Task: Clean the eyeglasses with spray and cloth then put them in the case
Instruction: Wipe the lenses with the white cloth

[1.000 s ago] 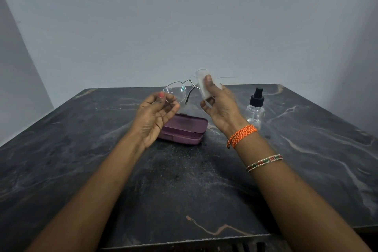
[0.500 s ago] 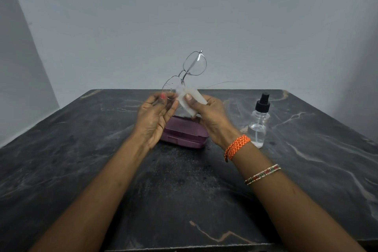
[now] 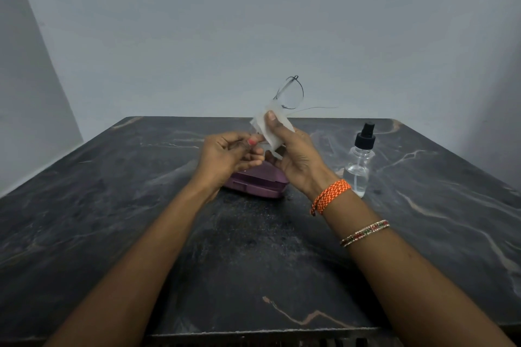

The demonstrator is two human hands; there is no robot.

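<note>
Above case (image 3: 255,184) | glasses (image 3: 290,93) upright, axis vertical | L hand (image 3: 228,156) pinches frame, R hand (image 3: 296,160) grips cloth (image 3: 270,128)

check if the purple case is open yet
No, the purple case lies shut on the table, below both hands.

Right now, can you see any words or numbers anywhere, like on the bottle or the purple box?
None: no words, numbers or signs show in this view.
Spray bottle: clear with a black top, no label visible.
Purple case: plain lid, no text on the part that shows.
White cloth: blank.
Eyeglasses: thin frame, too fine to show any marking.
Dark marble table: only pale veins.
</note>
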